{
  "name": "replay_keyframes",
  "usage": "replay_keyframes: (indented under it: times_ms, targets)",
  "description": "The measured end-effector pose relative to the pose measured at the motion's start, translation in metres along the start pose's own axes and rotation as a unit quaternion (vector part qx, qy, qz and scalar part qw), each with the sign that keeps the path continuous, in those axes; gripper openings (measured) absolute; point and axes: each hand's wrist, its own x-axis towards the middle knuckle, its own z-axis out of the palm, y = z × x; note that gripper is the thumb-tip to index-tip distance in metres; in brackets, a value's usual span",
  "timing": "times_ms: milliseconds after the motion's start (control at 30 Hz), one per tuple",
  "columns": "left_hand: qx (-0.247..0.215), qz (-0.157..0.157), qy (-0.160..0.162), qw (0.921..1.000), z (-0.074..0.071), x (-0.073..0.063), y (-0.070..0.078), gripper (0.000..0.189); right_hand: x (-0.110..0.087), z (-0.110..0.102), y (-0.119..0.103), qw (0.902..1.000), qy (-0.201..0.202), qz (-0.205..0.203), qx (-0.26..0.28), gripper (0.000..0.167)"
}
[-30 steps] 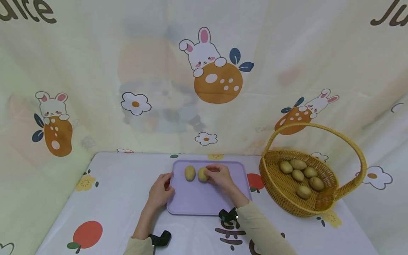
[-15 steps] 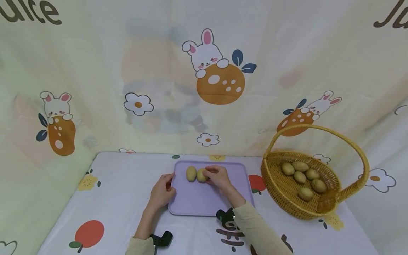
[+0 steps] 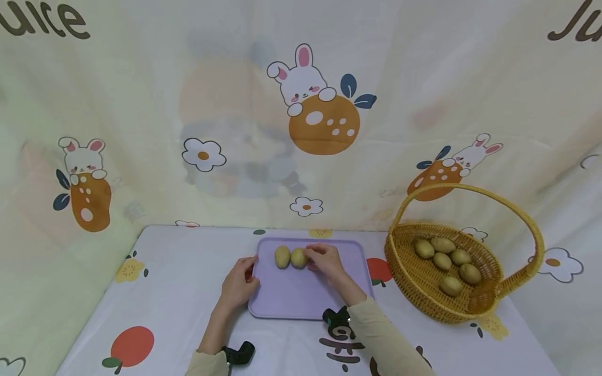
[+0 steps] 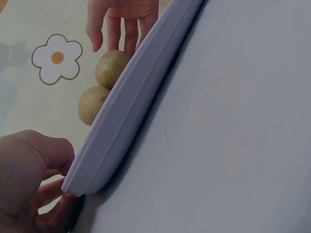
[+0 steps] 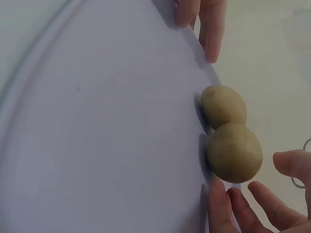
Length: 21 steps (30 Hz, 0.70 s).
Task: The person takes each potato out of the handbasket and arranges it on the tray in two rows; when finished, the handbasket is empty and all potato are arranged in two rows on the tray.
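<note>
On the lilac tray [image 3: 291, 303], two potatoes sit side by side, touching, near the far edge: a left potato [image 3: 282, 257] and a right potato [image 3: 298, 258]. My left hand [image 3: 239, 282] holds the tray's left edge, its thumb [image 4: 58, 153] at the rim and other fingers lower down. Just right of the right potato is my right hand [image 3: 326, 261]. In the right wrist view its thumb [image 5: 291, 162] stands away from that potato [image 5: 234, 153], with the fingers spread and one fingertip close to or touching it.
A wicker basket [image 3: 409, 282] with a tall arched handle [image 3: 512, 209] stands right of the tray, holding several potatoes [image 3: 442, 260]. A printed cloth [image 3: 188, 292] covers the table; a patterned curtain [image 3: 235, 104] hangs behind it.
My right hand has slid its potato left against the other one, then loosened its fingers and drawn slightly right. The left hand stays at the tray's edge.
</note>
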Motion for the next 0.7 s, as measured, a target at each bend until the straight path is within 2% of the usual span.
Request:
replay_keyframes:
  times_ms: [233, 700]
  targets:
    - [-0.001, -0.004, -0.001, 1.0, 0.001, -0.001, -0.001, 0.057, -0.001, -0.016, -0.004, 0.9997, -0.007, -0.007, -0.024, 0.032]
    - [-0.008, -0.004, -0.007, 0.9999, 0.001, 0.0, -0.002, 0.058, -0.007, -0.063, -0.023, 0.9986, 0.002, -0.007, -0.052, 0.037]
